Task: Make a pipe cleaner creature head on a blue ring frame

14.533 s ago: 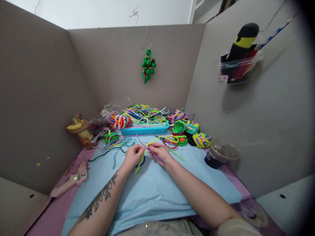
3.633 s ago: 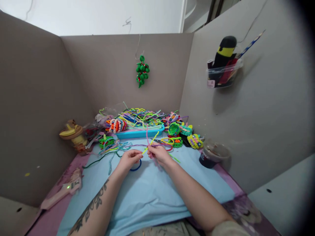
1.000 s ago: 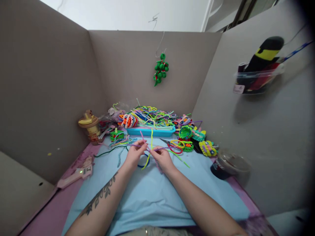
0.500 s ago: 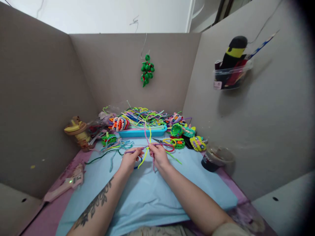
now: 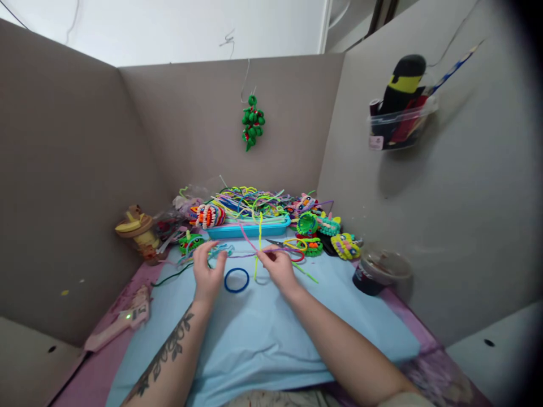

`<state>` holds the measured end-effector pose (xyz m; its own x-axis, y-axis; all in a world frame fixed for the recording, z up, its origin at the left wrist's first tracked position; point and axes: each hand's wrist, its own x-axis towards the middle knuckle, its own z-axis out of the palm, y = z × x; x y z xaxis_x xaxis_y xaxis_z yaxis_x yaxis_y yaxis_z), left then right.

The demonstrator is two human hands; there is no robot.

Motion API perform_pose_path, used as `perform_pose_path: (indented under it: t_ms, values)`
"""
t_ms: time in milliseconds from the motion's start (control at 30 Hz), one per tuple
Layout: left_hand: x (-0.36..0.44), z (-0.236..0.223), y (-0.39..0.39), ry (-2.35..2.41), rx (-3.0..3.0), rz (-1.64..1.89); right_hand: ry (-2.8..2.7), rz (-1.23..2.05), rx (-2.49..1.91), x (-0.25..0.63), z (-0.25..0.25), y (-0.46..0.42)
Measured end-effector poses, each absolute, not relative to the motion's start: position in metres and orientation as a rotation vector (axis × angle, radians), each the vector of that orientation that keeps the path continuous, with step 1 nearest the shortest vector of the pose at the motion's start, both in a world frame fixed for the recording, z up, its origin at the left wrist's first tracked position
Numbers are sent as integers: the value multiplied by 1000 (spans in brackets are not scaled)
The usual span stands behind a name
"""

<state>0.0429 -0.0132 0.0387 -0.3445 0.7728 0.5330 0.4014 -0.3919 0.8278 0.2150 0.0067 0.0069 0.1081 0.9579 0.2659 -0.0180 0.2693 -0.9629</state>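
Note:
My right hand [image 5: 278, 268] pinches several crossed pipe cleaners where they meet. From its fingertips a yellow-green pipe cleaner [image 5: 260, 234] stands up and runs below, a pink one [image 5: 248, 237] slants up to the left, and a purple one [image 5: 241, 256] reaches out sideways. My left hand [image 5: 207, 268] is apart from them, its fingers spread and curved with nothing between them. On the blue cloth [image 5: 263, 328], a dark blue ring [image 5: 236, 280] lies between my hands. Scissors [image 5: 292, 249] with red and yellow handles lie just beyond my right hand.
A blue tray [image 5: 254, 229] heaped with pipe cleaners stands at the back. Fuzzy figures [image 5: 345, 246] sit around it. A pink glue gun [image 5: 123, 325] rests at left, a dark lidded tub [image 5: 369, 277] at right. Grey panels [image 5: 229, 130] enclose three sides.
My left hand has let go of the pipe cleaners, moved left and opened. The blue ring now shows fully. My right hand keeps its pinch, and the pink pipe cleaner leans further left.

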Motion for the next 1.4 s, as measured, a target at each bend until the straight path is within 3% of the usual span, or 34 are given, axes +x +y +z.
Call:
perform_pose_path:
  t_ms: [133,233,433,633,733,1000,1233,1400]
  values:
    - [59,33,-15,1323,1767,1373,-1384,793,-992,210,10,-2]
    - [64,25,-11,1282,1685,1258,-1455,820,-912,206,9,-5]
    - [56,29,-12,1252,1575,1192,-1236,1266,-855,210,4,4]
    - [55,35,-23,1041,1622,840,-1008,1688,-626,223,8,12]
    - [57,35,-25,997,1634,745,-953,1724,-604,225,11,12]
    - [57,38,-24,973,1521,784,-1395,925,-916,239,18,14]
    - [54,34,-15,1105,1370,1041,-1070,1313,-881,238,4,19]
    - [39,28,-1,1183,1071,1275,-1469,1511,-920,229,17,16]
